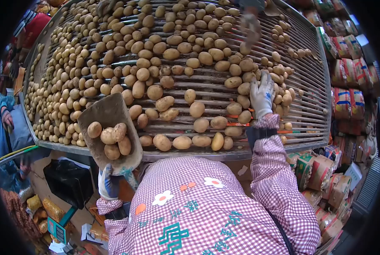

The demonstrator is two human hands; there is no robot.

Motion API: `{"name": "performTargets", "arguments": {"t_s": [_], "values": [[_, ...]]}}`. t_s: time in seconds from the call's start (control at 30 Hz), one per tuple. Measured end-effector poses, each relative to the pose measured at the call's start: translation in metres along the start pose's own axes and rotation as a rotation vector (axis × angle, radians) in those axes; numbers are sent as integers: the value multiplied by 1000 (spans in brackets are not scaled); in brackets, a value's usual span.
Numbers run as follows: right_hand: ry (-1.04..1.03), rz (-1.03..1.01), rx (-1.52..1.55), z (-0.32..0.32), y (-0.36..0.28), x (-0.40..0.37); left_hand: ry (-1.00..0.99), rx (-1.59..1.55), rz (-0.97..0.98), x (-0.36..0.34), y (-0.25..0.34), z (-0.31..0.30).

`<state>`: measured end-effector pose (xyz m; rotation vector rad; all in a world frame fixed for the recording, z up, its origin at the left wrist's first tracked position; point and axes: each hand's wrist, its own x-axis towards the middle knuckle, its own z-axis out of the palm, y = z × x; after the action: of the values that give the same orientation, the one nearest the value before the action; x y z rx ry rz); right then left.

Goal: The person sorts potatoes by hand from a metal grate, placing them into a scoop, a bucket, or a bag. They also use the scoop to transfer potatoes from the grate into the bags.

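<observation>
My left hand (107, 186), in a white and blue glove, is closed on the handle end of a dirt-caked scoop (106, 111). Several potatoes (109, 135) lie in the scoop, which is tilted over the near edge of the slatted table. My right hand (263, 95), in a pale glove, rests with its fingers stretched out among loose potatoes (244, 88) on the right half of the slats. It touches the potatoes but grips none that I can see.
Potatoes cover much of the slatted metal table (309, 72), thickest at left. At the far side another person's blurred gloved hand (250, 32) reaches in. Another person's hand (7, 118) shows at left. Packed cartons (347, 102) are stacked at right; a black crate (69, 180) stands lower left.
</observation>
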<state>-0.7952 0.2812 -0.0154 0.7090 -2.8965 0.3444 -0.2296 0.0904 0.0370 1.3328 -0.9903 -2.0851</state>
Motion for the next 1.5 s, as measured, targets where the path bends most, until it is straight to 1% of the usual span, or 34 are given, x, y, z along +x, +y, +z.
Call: {"name": "performTargets", "arguments": {"t_s": [0.07,0.1,0.17,0.23,0.27,0.3,0.33,0.37,0.43,0.47,0.5,0.53,0.57,0.63,0.67,0.73,0.77,0.83,0.87,0.9,0.97,1.0,1.03,1.1,1.13,1.17,1.2,1.23,1.27,1.3,1.37,1.4,1.43,1.5], "values": [[-262,62,-34,7,-6,10,-8,-30,6,2,-2,2],[-267,58,-30,13,-13,12,-26,-58,15,2,-2,3],[-288,85,-85,13,-57,8,-13,-51,21,0,-2,5],[-317,-26,-148,18,-86,0,-10,-41,28,0,-3,5],[-408,-184,-341,23,-99,2,-18,-65,24,1,-5,5],[-262,-278,-245,24,-118,-7,-25,-90,22,1,-6,5],[-212,-312,-212,35,-136,-15,-24,-87,26,1,-6,6],[-223,-392,-53,38,-150,-21,-24,-49,34,0,-5,7],[-220,-562,156,33,-178,-30,-8,-12,51,-3,-3,12],[-223,-570,165,24,-186,-36,30,-37,60,-6,-2,22],[-139,-623,400,12,-192,-43,66,-66,70,-9,-1,26],[-56,-672,633,2,-196,-51,67,-25,68,-10,-6,16],[-64,-686,633,-5,-193,-59,78,-36,70,-13,-6,18],[-268,-774,682,-17,-181,-77,84,-21,96,-23,-2,26],[-274,-788,678,-19,-180,-88,92,-34,98,-25,-5,19],[-477,-923,351,-20,-177,-106,46,77,24,-31,-3,3],[-475,-929,348,-12,-176,-113,47,71,27,-33,-1,6],[-339,-977,213,8,-176,-123,82,94,-14,-37,1,14],[-447,-926,140,0,-186,-120,86,87,-12,-37,-4,15],[-447,-931,136,-3,-190,-116,91,83,1,-35,-10,13],[-586,-902,155,-9,-195,-108,103,73,10,-36,-12,15],[-620,-847,223,-14,-195,-104,81,86,6,-37,-10,16],[-628,-865,219,-14,-192,-104,63,95,4,-38,-9,18],[-638,-663,691,-10,-183,-105,64,45,6,-38,-10,21],[-772,-598,795,-7,-180,-100,80,58,29,-36,-11,20],[-774,-613,792,-7,-178,-99,98,72,52,-35,-12,20],[-971,-374,1184,-8,-175,-101,60,117,54,-35,-12,13],[-1153,-91,1563,-9,-174,-102,69,111,61,-34,-12,10],[-1232,-65,1580,-18,-181,-100,51,141,51,-34,-11,9],[-1243,-68,1579,-32,-189,-100,34,174,37,-34,-9,9],[-1283,-304,1566,-57,-204,-102,41,157,30,-34,-7,10],[-1101,-651,1204,-58,-208,-95,40,141,21,-35,-6,12],[-1102,-652,1205,-54,-213,-90,42,141,21,-36,-5,15],[-859,-771,1130,-44,-220,-75,34,131,62,-33,-4,21]]}}
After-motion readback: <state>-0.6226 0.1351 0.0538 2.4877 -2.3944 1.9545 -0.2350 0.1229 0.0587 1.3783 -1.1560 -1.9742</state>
